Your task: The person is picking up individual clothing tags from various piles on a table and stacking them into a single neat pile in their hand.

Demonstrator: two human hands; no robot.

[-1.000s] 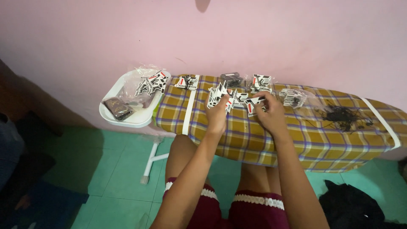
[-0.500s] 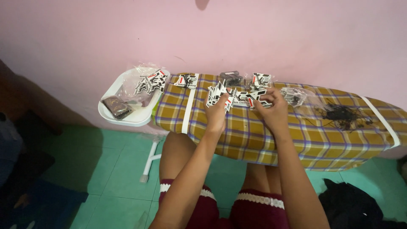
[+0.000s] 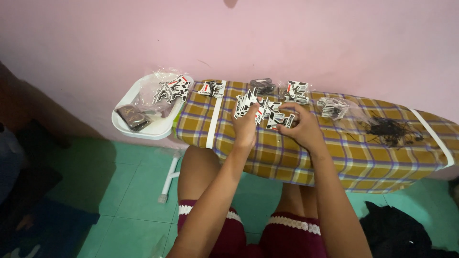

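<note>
- Fingers (image 3: 247, 111) of your left hand (image 3: 246, 125) pinch shut on a small fan of black-and-white tags (image 3: 247, 102), held upright over the plaid ironing board (image 3: 306, 157).
- Your right hand (image 3: 302, 128) curls closed around one more tag (image 3: 278, 118), just beside the left hand's bunch, low over the board.
- Head view, far edge of board: bagged tag packs (image 3: 297, 91) lie in a row near the pink wall (image 3: 143, 38).
- Black tangle of strings (image 3: 389, 130) sits well right of your hands.
- White tray (image 3: 143, 129) at the board's left end holds more bagged tags and a dark wallet (image 3: 132, 116).
- Your knees show below, over green floor (image 3: 119, 191).
</note>
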